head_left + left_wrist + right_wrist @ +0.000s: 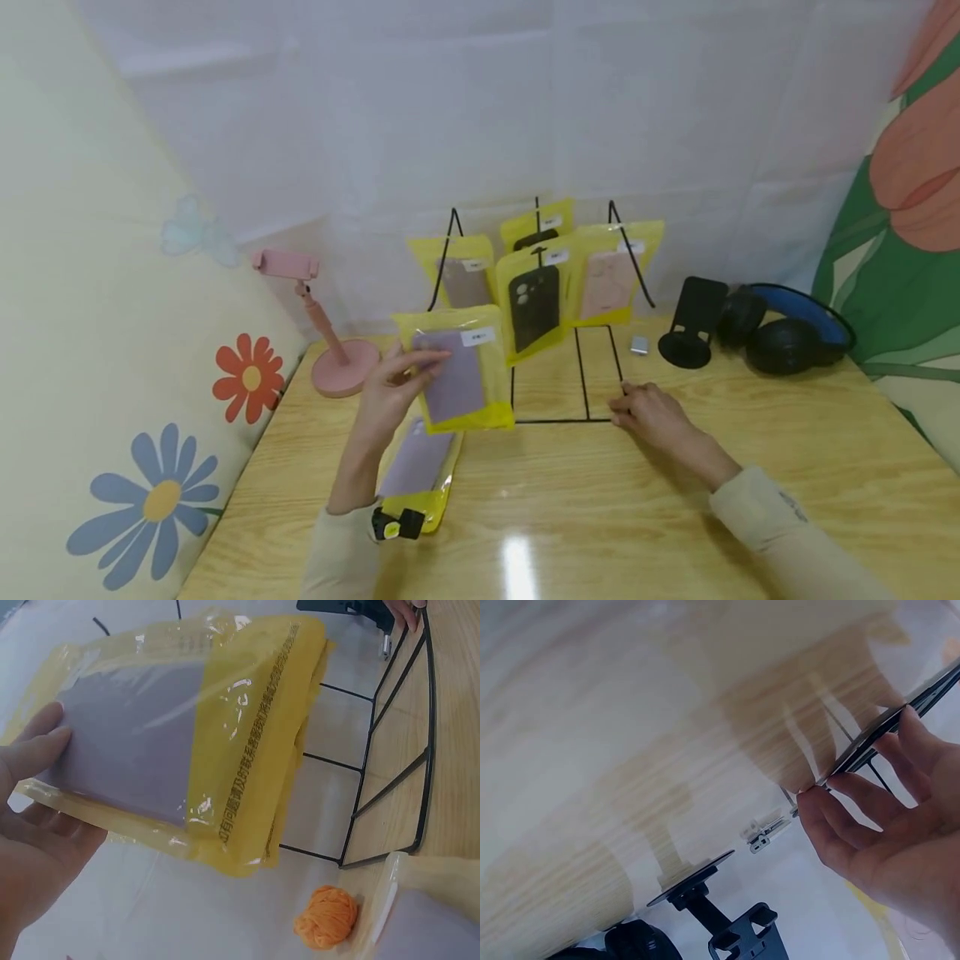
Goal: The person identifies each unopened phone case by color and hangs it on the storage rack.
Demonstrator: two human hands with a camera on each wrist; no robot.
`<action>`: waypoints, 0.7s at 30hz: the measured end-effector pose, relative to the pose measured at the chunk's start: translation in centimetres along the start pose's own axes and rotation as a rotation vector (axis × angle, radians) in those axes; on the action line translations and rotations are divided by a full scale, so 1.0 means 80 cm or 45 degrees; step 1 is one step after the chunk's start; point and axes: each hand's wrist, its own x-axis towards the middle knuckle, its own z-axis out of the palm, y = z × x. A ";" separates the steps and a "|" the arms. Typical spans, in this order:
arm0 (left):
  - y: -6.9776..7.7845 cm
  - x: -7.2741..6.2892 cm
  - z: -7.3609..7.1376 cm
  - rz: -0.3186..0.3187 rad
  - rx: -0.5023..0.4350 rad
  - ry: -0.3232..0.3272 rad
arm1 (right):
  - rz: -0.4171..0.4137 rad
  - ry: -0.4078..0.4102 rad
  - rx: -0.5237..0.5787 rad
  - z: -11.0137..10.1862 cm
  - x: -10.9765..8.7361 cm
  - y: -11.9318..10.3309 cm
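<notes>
In my left hand [390,392] is a clear-fronted yellow pouch [491,392] with a flat purple phone case inside; thumb and fingers pinch its left side. The left wrist view shows the same pouch [247,742] tilted, thumb on the front and the other fingers behind. It is in front of a black wire display rack [555,422]; whether a hook passes through it, I cannot tell. My right hand [660,421] pinches the front right corner of the rack's base, thumb and fingertips at the wire [870,739]. Several pouched phone cases hang on the rack, among them a black one [536,308] and a pink one [609,283].
Another pouch with a purple case [416,458] lies on the table below my left hand. A pink phone stand [345,367] stands at the left. At the right are a small silver piece [639,345], a black phone stand [696,321] and headphones [787,343]. An orange ball [327,917] sits near the rack.
</notes>
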 end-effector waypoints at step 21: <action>-0.002 0.002 -0.011 -0.028 -0.082 0.066 | 0.024 -0.022 -0.005 0.002 0.000 0.000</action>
